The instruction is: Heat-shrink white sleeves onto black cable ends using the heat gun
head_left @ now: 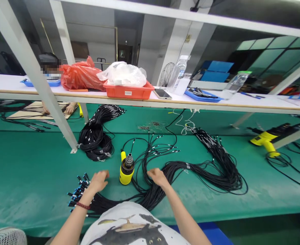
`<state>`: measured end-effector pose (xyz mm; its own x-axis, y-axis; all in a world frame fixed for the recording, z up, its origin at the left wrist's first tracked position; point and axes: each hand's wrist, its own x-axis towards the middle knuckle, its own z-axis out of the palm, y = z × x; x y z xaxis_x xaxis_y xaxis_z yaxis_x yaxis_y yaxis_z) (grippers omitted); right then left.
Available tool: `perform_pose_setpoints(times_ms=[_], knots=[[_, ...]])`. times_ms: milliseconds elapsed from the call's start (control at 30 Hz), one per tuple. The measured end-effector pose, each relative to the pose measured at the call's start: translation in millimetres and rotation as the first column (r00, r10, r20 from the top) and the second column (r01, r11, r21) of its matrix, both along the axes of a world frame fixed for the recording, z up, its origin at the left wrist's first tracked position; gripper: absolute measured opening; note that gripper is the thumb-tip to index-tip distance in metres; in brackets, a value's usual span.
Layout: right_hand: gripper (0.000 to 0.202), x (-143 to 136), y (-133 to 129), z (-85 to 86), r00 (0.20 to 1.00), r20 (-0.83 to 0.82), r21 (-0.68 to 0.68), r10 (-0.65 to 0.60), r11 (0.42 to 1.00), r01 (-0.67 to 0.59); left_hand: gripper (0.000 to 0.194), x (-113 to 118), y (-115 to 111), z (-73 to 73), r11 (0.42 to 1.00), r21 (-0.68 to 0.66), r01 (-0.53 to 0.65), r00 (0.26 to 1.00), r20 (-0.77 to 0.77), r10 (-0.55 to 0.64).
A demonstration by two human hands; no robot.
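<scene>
A long bundle of black cables (206,170) runs along the front of the green table, its blue-and-white tipped ends (76,194) fanned out at the left. Over the bundle, near those tips, is my left hand (99,182), fingers curled; what they hold, if anything, is too small to tell. My right hand (157,177) pinches at black cable beside the thick middle of the bundle. Between the hands a yellow heat gun (126,173) stands with its metal nozzle upward. Loose cables with white-marked ends (155,149) spread behind my right hand.
Another black cable coil (95,136) lies at the back left. A second yellow heat gun (266,141) rests at the right. A shelf (129,102) with a red tray (129,91) and bottles spans the back on white posts. Across it, a person's hands (69,108) are at a board.
</scene>
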<state>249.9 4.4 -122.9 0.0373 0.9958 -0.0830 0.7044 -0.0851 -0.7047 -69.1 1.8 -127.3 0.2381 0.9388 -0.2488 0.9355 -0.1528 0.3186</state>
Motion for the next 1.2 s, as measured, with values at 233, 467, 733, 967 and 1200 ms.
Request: perform_pose_setpoints(times_ms=[233, 467, 733, 967, 1200], knots=[[0.019, -26.1, -30.7, -32.8, 0.908, -0.121, -0.178, 0.402, 0.891, -0.418, 0.028, -15.0, -28.5, -58.3, 0.969, -0.182, 0.164, 0.98, -0.08, -0.181], [0.031, -50.5, -38.1, -21.2, 0.788, -0.141, -0.149, 0.599, 0.774, -0.615, 0.027, -21.1, -30.5, -50.2, 0.972, -0.056, 0.229, 0.966, -0.106, -0.234], [0.037, -86.2, -60.5, 15.1, 0.701, -0.226, 0.061, 0.676, 0.728, -0.683, 0.016, 22.6, -49.2, 37.3, 0.907, 0.257, 0.334, 0.898, 0.204, -0.389], [0.036, -54.9, -50.6, 36.8, 0.833, -0.428, 0.204, 0.352, 0.935, -0.29, 0.026, 24.1, -55.3, 91.2, 0.881, 0.357, 0.311, 0.92, 0.12, -0.373], [0.035, -10.5, -50.1, 69.6, 0.798, -0.456, 0.178, 0.393, 0.919, -0.351, 0.032, 26.4, -64.1, 115.0, 0.861, 0.399, 0.315, 0.94, -0.004, -0.342]])
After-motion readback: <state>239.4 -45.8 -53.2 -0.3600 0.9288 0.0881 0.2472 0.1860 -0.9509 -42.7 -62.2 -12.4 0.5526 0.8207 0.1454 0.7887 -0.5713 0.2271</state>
